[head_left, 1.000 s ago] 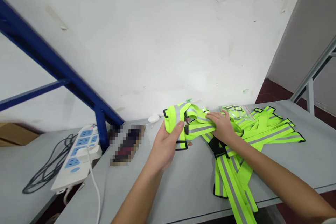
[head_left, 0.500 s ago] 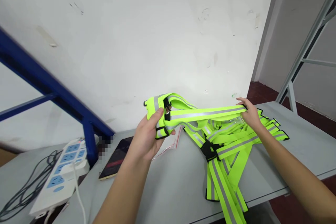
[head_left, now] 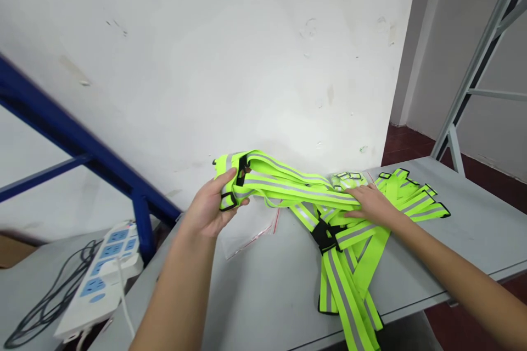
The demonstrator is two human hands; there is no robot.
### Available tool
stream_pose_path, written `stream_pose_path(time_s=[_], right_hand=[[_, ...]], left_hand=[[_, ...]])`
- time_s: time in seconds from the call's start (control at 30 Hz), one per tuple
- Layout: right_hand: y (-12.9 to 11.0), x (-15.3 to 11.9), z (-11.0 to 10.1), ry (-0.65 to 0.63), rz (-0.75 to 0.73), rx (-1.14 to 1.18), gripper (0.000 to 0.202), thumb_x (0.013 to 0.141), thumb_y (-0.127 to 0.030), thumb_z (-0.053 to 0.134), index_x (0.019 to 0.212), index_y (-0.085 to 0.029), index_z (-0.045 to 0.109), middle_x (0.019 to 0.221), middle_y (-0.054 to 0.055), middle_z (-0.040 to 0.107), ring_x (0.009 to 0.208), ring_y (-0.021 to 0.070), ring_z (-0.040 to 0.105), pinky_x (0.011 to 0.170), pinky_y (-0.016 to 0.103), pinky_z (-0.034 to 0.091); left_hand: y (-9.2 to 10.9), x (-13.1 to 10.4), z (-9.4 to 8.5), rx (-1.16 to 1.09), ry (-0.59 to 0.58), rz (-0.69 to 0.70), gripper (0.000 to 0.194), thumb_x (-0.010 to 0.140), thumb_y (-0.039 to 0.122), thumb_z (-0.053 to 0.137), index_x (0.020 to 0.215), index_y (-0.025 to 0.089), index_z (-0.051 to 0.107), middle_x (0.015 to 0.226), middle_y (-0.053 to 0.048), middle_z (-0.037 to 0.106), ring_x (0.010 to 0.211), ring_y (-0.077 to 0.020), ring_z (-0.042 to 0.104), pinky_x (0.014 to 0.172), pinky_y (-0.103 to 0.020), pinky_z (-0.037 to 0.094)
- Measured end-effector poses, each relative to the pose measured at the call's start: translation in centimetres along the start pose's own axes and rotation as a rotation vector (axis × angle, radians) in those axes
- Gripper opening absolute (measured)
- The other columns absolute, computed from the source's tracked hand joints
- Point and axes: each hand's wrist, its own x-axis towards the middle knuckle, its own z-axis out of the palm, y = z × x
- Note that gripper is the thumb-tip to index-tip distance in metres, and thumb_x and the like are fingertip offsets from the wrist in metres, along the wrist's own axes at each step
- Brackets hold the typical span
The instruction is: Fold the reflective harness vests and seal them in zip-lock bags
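My left hand (head_left: 212,205) grips the folded end of a neon yellow-green reflective strap vest (head_left: 296,184), its thumb on top beside black joining pieces and a black buckle. From there, several straps with silver stripes stretch to the right. My right hand (head_left: 370,205) is closed around those straps farther along, just above a pile of similar reflective straps (head_left: 352,279) on the grey table. A black joining patch (head_left: 325,235) shows in the pile, and some straps hang over the front edge. Behind my right hand lies a clear bag (head_left: 349,180) with yellow-green straps and buckles inside.
A clear zip bag (head_left: 249,233) lies on the table (head_left: 263,296) under the held straps. At the left are a white power strip (head_left: 102,279) with a plugged-in cable, a black cord (head_left: 53,290) and a blue metal frame (head_left: 82,131). A white wall (head_left: 247,66) rises behind.
My right hand has moved left and down along the straps and now gathers several together. My left hand has shifted slightly left, and its forearm now covers the phone seen before.
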Motion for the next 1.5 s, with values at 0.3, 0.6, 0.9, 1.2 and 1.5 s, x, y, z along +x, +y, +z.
stream_pose_path(time_s=[0.3,0.6,0.9,1.2,1.5], right_hand=[[-6.4,4.1,1.3,-0.156,-0.001,-0.176,0.055,0.077,-0.038,0.06,0.127,-0.015,0.051,0.11,0.018,0.059,0.109,0.0359,0.047,0.093,0.05,0.032],[-5.2,6.5,-1.0,-0.223,-0.089,-0.219,0.043,0.071,-0.009,0.053,0.113,-0.019,0.054,0.108,0.012,0.06,0.104,0.0305,0.051,0.083,0.038,0.038],[-5.7,10.5,4.7,-0.059,-0.154,-0.401,0.049,0.076,-0.051,0.062,0.109,-0.015,0.065,0.09,0.018,0.066,0.095,0.0354,0.052,0.085,0.049,0.033],[-3.3,10.0,1.4,0.057,-0.356,-0.429,0.032,0.066,-0.007,0.057,0.095,-0.018,0.064,0.113,0.014,0.061,0.112,0.0334,0.048,0.107,0.054,0.02],[5.7,1.4,-3.2,-0.002,-0.275,-0.515,0.053,0.068,0.003,0.042,0.113,-0.018,0.059,0.108,0.012,0.066,0.097,0.0279,0.061,0.08,0.039,0.044]], left_hand=[[-0.5,-1.2,-6.1,0.137,0.056,-0.008,0.018,0.074,0.02,0.068,0.09,0.013,0.064,0.07,-0.002,0.067,0.048,-0.0134,0.06,0.036,-0.023,0.052],[-5.8,-0.4,-12.0,0.077,0.121,-0.106,0.021,0.075,0.023,0.068,0.092,0.012,0.064,0.075,-0.006,0.069,0.05,-0.0142,0.063,0.034,-0.022,0.05],[-6.8,-1.3,-12.6,0.026,0.102,-0.141,0.027,0.072,0.027,0.072,0.094,0.014,0.063,0.075,-0.002,0.067,0.053,-0.014,0.062,0.035,-0.022,0.049],[-6.7,-1.0,-12.9,-0.078,0.132,-0.095,0.024,0.075,0.023,0.067,0.094,0.01,0.063,0.073,-0.005,0.068,0.048,-0.012,0.059,0.032,-0.021,0.048],[-8.9,-1.5,-4.6,0.09,-0.017,-0.219,0.034,0.071,0.031,0.073,0.099,0.014,0.063,0.078,-0.007,0.07,0.053,-0.0173,0.063,0.036,-0.025,0.048]])
